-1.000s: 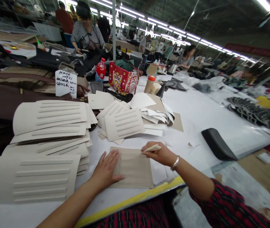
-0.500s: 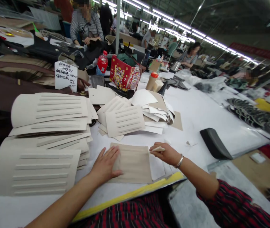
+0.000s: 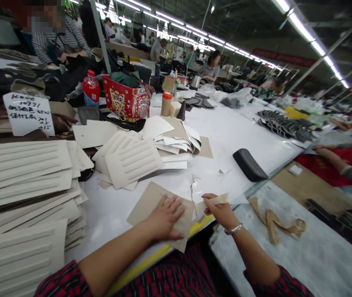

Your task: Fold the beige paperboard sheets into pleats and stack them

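Observation:
My left hand (image 3: pixel 165 218) lies flat, fingers spread, on a beige sheet (image 3: pixel 146 204) that is turned at an angle near the table's yellow front edge. To its right, my right hand (image 3: pixel 222 212) is closed in a pinch around a thin cream strip (image 3: pixel 222 199). One end of the strip sticks out past the fingers; whether it is paper or a flat tool I cannot tell. Beyond the sheet, white panels with raised ribs (image 3: pixel 135 163) lie overlapped. Taller piles of ribbed panels (image 3: pixel 24 165) stand at the left.
Behind the panels are a red patterned box (image 3: pixel 126 99), a red-capped bottle (image 3: pixel 91 88) and a handwritten card (image 3: pixel 29 113). A black padded piece (image 3: pixel 250 165) lies at the right, above a grey side table (image 3: pixel 240 247) with tan strips (image 3: pixel 275 222). Co-workers sit farther off.
The view has swung to the right. The beige sheet has rotated and come nearer the front edge, my left hand still flat on it. More of the strip shows in my right hand.

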Tool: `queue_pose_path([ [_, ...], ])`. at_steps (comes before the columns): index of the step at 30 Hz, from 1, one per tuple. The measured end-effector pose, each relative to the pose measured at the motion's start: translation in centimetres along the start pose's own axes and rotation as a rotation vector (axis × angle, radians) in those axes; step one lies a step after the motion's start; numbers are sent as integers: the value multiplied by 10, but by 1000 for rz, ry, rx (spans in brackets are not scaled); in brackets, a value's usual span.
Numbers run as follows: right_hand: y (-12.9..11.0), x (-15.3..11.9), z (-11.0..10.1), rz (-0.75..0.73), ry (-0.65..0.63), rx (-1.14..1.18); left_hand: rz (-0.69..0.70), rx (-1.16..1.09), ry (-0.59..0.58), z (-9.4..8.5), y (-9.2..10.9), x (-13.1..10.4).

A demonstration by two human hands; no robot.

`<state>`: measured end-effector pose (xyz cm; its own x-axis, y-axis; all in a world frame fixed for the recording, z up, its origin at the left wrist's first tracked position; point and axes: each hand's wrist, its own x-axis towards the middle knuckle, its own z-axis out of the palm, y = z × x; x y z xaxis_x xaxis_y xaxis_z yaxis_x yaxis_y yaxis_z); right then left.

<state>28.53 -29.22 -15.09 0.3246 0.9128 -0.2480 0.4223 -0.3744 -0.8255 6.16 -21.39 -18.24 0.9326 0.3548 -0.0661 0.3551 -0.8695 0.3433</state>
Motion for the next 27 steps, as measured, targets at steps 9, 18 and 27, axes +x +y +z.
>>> queue_pose_path([
  [9, -10, -17, -1, -102, 101, -138, -260, 6, 56, 12, 60, 10],
  [18, -45, 9, 48, -328, -59, -85, 71, -48, 38, -1, 9, -87],
  [27, -58, 3, 83, -393, -4, -591, -36, -60, 95, 18, 5, -95],
])
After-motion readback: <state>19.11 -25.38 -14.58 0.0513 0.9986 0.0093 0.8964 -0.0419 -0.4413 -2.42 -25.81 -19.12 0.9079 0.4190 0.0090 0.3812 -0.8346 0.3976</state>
